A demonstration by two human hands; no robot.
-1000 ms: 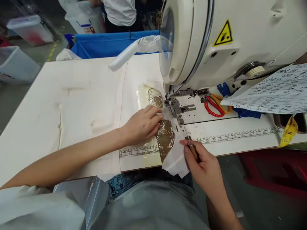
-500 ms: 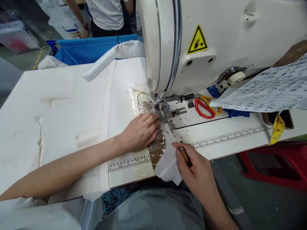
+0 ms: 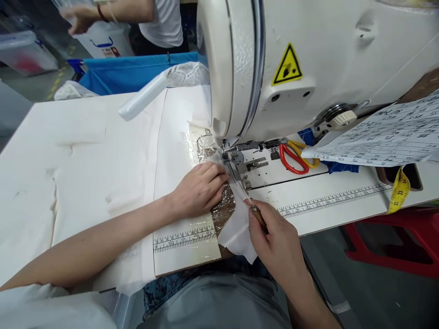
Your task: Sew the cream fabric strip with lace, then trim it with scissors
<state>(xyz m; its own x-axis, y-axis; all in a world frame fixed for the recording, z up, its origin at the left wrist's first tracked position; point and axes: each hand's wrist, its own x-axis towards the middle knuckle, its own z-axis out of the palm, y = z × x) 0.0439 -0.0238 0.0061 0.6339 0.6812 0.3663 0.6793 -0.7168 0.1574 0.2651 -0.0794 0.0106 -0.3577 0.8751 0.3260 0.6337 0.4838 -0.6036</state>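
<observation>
My left hand (image 3: 202, 188) rests at the left of the needle area, its fingers curled together on the edge of a thin white fabric piece (image 3: 237, 233). That fabric runs under the presser foot (image 3: 227, 155) of the sewing machine (image 3: 236, 68) and hangs toward my lap over the table's front edge. In my right hand (image 3: 277, 235) is an awl (image 3: 255, 210), gripped by its wooden handle. Its thin metal shaft points up and left along the fabric toward the foot. My left fingertips are partly hidden.
Red-and-yellow-handled scissors (image 3: 294, 157) lie right of the needle, beside a written paper sheet (image 3: 384, 132). A yellow tape measure (image 3: 398, 189) hangs at the right. White fabric (image 3: 85, 169) covers the left table. Behind are a blue cloth bin (image 3: 137, 73) and a co-worker (image 3: 164, 23).
The awl and my right hand have shifted slightly left and up, and the fabric's lower end slightly left. My left hand stays nearly still. The co-worker's arm has swung up to the left.
</observation>
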